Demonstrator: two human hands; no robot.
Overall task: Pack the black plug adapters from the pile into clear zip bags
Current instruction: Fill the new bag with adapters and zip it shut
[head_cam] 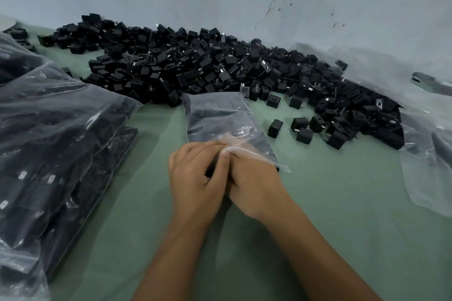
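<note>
So both hands meet at the zip bag's (220, 117) near mouth: left hand (195, 178) and right hand (254, 183) fingers pinch it, probably sealing. It lies filled at 6 o'clock of the adapter pile (208, 66) on the desk (342, 190).

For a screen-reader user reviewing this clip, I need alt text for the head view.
Two hands, the left hand and right hand, pinch the near end of a clear zip bag filled with black adapters, lying on a green table. A large pile of loose black plug adapters lies behind it against a pale wall, with filled bags stacked at left.
</note>
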